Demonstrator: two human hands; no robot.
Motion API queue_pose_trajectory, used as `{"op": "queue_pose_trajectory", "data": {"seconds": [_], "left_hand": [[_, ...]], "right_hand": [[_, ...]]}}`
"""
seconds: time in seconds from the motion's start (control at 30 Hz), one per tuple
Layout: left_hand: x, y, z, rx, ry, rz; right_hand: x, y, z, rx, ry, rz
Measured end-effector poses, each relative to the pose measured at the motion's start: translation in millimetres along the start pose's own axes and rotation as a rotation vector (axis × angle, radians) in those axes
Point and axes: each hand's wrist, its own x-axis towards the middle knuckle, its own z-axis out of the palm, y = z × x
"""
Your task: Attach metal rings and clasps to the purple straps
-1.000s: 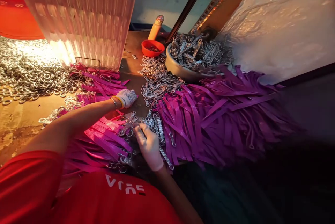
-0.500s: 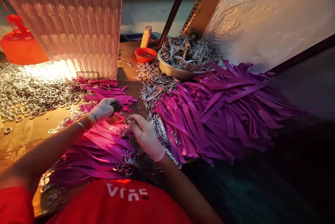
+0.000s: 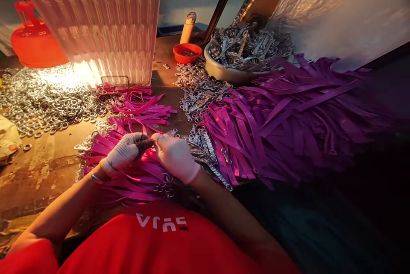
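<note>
My left hand (image 3: pixel 126 153), in a white dotted knit glove with dark fingertips, is closed in a pinch on a magenta strap (image 3: pixel 150 139). Fingertip to fingertip with it, my right hand (image 3: pixel 177 157) in a white glove is also pinched shut. What the right fingers hold is hidden; it may be a small metal piece. Beneath both hands lies a pile of magenta straps (image 3: pixel 128 182) with metal rings at their ends. Short metal chains (image 3: pixel 205 148) lie just right of my right hand.
Loose metal rings (image 3: pixel 60 98) are heaped under a red lamp (image 3: pixel 40 43) beside a ribbed translucent panel (image 3: pixel 118 30). Behind stand a small red bowl (image 3: pixel 179 55), a bottle (image 3: pixel 187 30) and a grey basin (image 3: pixel 221 69) of chains. More magenta straps (image 3: pixel 275 124) are piled at right.
My hands have come together, with the fingertips now meeting over the strap pile. My left hand has moved down and closer to my body. The camera view has shifted a little.
</note>
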Motion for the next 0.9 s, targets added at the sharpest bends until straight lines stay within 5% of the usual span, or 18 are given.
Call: {"op": "queue_pose_trajectory", "data": {"seconds": [0.13, 0.27, 0.43, 0.73, 0.83, 0.9], "left_hand": [[3.3, -3.2, -1.8, 0.333, 0.016, 0.160], [2.9, -11.1, -6.2, 0.157, -0.016, 0.066], [-2.4, -20.6, -6.7, 0.048, 0.041, 0.028], [0.8, -30.1, -5.4, 0.056, -0.036, 0.081], [2.1, -17.0, -20.1, 0.177, -0.094, 0.099], [-1.4, -4.3, -45.9, 0.336, -0.134, 0.132]], "right_hand": [[-0.2, -0.3, 9.1, 0.028, 0.034, 0.061], [0.1, -6.2, -2.3, 0.084, -0.041, 0.034], [4.7, -12.6, -15.5, -0.139, -0.233, 0.035], [1.8, -7.1, -1.0, -0.214, -0.240, -0.209], [1.7, -3.8, -0.2, -0.164, -0.188, -0.231], [-3.2, -0.3, 0.8, -0.092, -0.126, -0.220]]}}
